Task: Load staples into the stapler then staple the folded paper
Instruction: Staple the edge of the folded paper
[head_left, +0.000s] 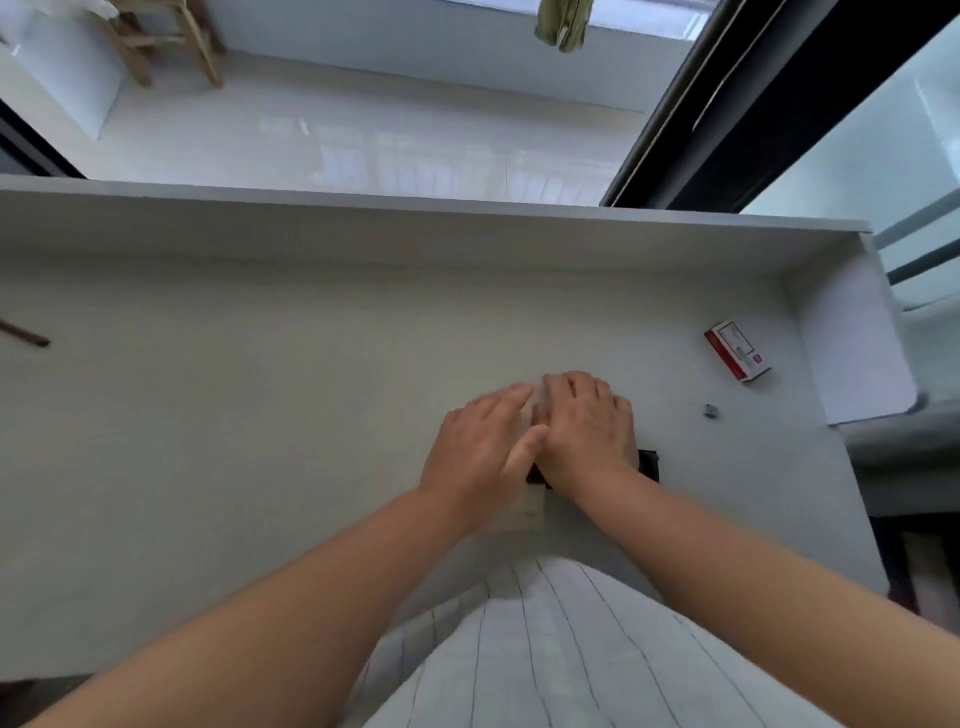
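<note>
Both my hands lie palm down side by side at the middle of the white table (260, 415). My left hand (483, 447) rests flat, fingers stretched out, over the pale folded paper (531, 506), of which a strip shows below the thumb. My right hand (587, 426) covers the black stapler (649, 463); only its dark ends stick out at the wrist's right and under the thumbs. Whether the right hand grips the stapler or only presses on it is hidden. A red and white staple box (737, 351) lies apart at the right.
A small grey metal piece (711, 411) lies right of my hands. A white sheet (857, 353) leans at the table's right end wall. A brown stick (26, 335) pokes in at the left edge. A raised ledge (415, 208) borders the table's back.
</note>
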